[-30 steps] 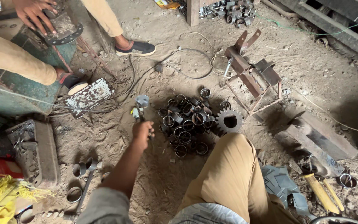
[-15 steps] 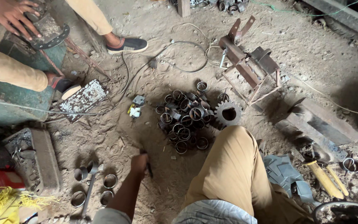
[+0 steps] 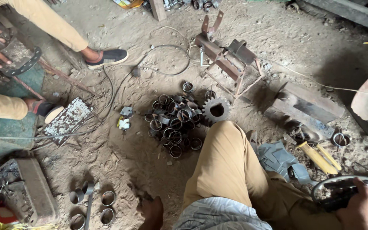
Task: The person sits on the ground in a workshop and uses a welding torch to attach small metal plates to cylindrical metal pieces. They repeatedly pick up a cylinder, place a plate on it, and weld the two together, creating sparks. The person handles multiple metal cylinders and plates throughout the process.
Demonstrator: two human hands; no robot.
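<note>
Low down — left hand point(image 3: 152, 209) on dirt floor point(image 3: 120, 162)

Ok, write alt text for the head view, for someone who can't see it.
A person sits on a dirt floor, left hand pressed to the ground, right hand gripping a dark ring-shaped tool. Ahead lies a pile of short metal rings beside a gear; another person's feet show upper left.

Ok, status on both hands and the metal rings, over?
Left hand low on the dirt by loose rings. Right hand gripping a dark tool. Ring pile untouched ahead, nothing blocking.
</note>
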